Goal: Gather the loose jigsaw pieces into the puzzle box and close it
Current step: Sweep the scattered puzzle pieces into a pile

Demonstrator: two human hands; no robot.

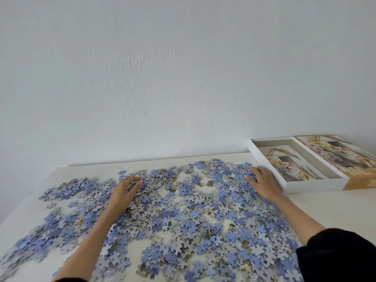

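Loose jigsaw pieces (183, 210) lie scattered over most of the white desk (329, 208), nearly all face down with blue or grey patterned backs showing. They lie under and around both sets of fingers, spreading back toward the person and a little beyond the fingertips toward the wall (183, 68).

The left hand (124, 192) sits on the far left part of the spread. Its fingers (136, 183) are bent and drawn in toward the thumb, curled round a small clump of pieces. Whether any piece is lifted off the desk cannot be told.

The right hand (266, 185) lies on the far right edge of the spread. Its fingers (254, 170) are straight and spread apart, pressing flat on the pieces with the palm down. A black sleeve (337, 255) covers that arm near the elbow.

Just beside the right fingers, to their outer side, stands the puzzle box tray (315, 185), open, with white walls. No loose pieces show inside it. A printed picture sheet (291, 167) of a dog and flowers lies on its bottom.

The box lid (345, 151) lies picture side up on the far side of the tray from the fingers, touching it along one long edge. Both are well apart from the left fingers.
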